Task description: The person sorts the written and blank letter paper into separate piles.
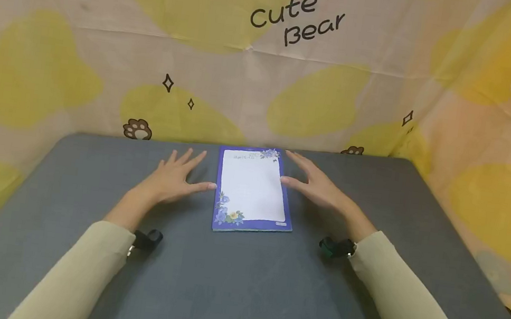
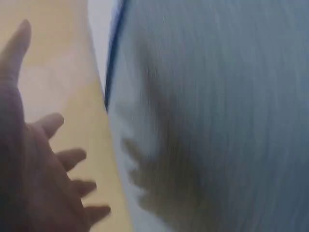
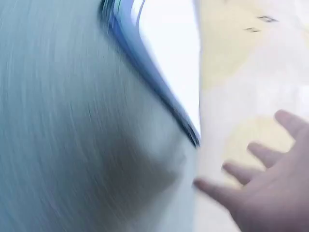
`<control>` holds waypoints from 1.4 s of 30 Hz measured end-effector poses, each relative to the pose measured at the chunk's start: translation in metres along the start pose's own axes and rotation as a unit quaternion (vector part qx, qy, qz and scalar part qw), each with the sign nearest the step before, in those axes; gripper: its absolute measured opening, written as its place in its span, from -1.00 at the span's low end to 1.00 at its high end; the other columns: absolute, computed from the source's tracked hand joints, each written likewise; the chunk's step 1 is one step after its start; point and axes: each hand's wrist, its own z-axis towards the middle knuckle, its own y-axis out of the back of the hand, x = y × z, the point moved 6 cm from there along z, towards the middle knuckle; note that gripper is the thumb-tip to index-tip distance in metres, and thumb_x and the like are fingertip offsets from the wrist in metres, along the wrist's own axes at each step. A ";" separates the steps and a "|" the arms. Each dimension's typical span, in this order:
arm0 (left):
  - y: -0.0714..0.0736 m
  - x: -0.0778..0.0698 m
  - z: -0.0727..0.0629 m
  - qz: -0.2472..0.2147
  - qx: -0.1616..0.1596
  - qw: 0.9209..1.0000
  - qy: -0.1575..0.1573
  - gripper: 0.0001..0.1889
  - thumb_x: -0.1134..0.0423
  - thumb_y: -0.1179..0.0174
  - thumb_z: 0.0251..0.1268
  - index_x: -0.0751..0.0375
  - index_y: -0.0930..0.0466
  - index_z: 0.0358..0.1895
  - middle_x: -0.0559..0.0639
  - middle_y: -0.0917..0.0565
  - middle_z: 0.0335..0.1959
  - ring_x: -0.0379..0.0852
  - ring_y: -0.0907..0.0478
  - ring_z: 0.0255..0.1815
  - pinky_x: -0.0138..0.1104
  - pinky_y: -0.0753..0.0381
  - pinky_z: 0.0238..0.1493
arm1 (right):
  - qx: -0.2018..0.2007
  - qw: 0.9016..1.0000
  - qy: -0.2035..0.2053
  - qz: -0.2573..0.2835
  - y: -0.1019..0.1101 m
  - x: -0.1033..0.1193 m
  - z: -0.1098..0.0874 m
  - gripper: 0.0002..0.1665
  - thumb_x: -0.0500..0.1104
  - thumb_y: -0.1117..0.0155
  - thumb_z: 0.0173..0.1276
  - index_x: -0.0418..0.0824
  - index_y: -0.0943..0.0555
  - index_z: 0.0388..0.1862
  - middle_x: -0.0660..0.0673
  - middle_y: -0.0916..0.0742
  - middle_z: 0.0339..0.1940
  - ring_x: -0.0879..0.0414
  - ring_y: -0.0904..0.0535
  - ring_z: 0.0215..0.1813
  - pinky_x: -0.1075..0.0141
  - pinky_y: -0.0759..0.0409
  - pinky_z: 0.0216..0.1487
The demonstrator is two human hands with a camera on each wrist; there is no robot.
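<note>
Purple-bordered notepad (image 1: 254, 188) on table (image 1: 230, 284)

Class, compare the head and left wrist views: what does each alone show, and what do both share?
Head view only: the right hand, the printed flowers and the "cute Bear" lettering. Left wrist view only: a distinct finger-shaped shadow on the table. Both: the left hand, the pad, the table and the yellow-patterned cloth.

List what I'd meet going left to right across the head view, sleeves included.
Left sleeve → left hand → purple-bordered pad → right hand → right sleeve.
</note>
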 end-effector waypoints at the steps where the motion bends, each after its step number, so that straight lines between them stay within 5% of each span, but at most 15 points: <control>1: -0.007 -0.007 0.001 -0.029 0.001 1.000 -0.011 0.02 -0.53 0.07 0.30 -0.12 0.20 0.68 0.22 0.16 0.69 0.46 0.33 0.66 0.42 0.24 0.54 | -0.001 0.999 0.011 0.045 -0.006 0.000 -0.002 -0.03 0.30 -0.19 0.43 0.13 -0.05 0.68 -0.07 -0.11 0.72 -0.20 0.01 0.70 -0.33 -0.08 0.58; 5: -0.032 -0.032 0.006 -0.134 -0.005 0.990 -0.047 -0.05 -0.41 -0.04 0.35 -0.09 0.07 0.67 0.14 0.05 0.70 0.29 0.26 0.71 0.34 0.18 0.58 | -0.028 0.991 0.035 0.123 -0.026 -0.005 -0.007 -0.12 0.17 -0.24 0.45 0.03 -0.17 0.64 -0.07 -0.21 0.69 -0.16 -0.08 0.69 -0.23 -0.12 0.61; 10: -0.052 -0.042 0.009 -0.197 -0.033 0.978 -0.057 -0.10 -0.31 -0.23 0.27 -0.18 -0.09 0.62 -0.01 -0.08 0.68 0.17 0.14 0.72 0.33 0.08 0.58 | -0.053 0.993 0.044 0.092 -0.046 -0.016 -0.010 -0.09 0.15 -0.40 0.31 0.04 -0.30 0.58 -0.06 -0.28 0.66 -0.11 -0.08 0.69 -0.23 -0.07 0.62; 15: -0.065 -0.039 0.009 -0.156 -0.055 0.982 -0.089 -0.07 -0.26 -0.32 0.20 -0.07 -0.18 0.60 0.02 -0.15 0.66 0.16 0.11 0.71 0.21 0.15 0.65 | -0.029 0.998 0.057 -0.004 -0.061 -0.021 -0.010 0.02 0.20 -0.50 0.18 0.04 -0.31 0.58 -0.04 -0.28 0.66 -0.08 -0.02 0.71 -0.26 -0.07 0.61; 21: -0.073 -0.038 0.005 -0.070 -0.044 0.990 -0.111 0.04 -0.37 -0.38 0.02 0.03 -0.26 0.56 0.07 -0.16 0.65 0.22 0.09 0.70 0.17 0.18 0.66 | 0.033 0.990 0.077 -0.114 -0.075 -0.018 -0.007 0.14 0.43 -0.40 0.16 0.02 -0.25 0.61 -0.07 -0.23 0.68 -0.15 0.01 0.71 -0.22 -0.06 0.63; 33: -0.071 -0.035 0.012 -0.069 -0.048 0.993 -0.086 0.06 -0.41 -0.43 -0.06 -0.04 -0.31 0.54 0.03 -0.20 0.64 0.21 0.07 0.70 0.15 0.18 0.67 | 0.041 0.988 0.065 -0.135 -0.072 -0.018 -0.002 0.11 0.47 -0.38 0.15 0.07 -0.28 0.59 -0.02 -0.24 0.67 -0.10 0.03 0.72 -0.17 0.00 0.66; 42: -0.067 -0.040 0.019 -0.042 -0.039 0.993 -0.102 0.06 -0.45 -0.38 -0.03 -0.04 -0.28 0.56 0.01 -0.17 0.65 0.17 0.07 0.70 0.13 0.17 0.68 | 0.048 0.977 0.071 -0.194 -0.066 -0.026 0.000 0.18 0.52 -0.25 0.21 0.03 -0.11 0.66 0.03 -0.18 0.69 -0.02 0.09 0.74 -0.10 0.17 0.71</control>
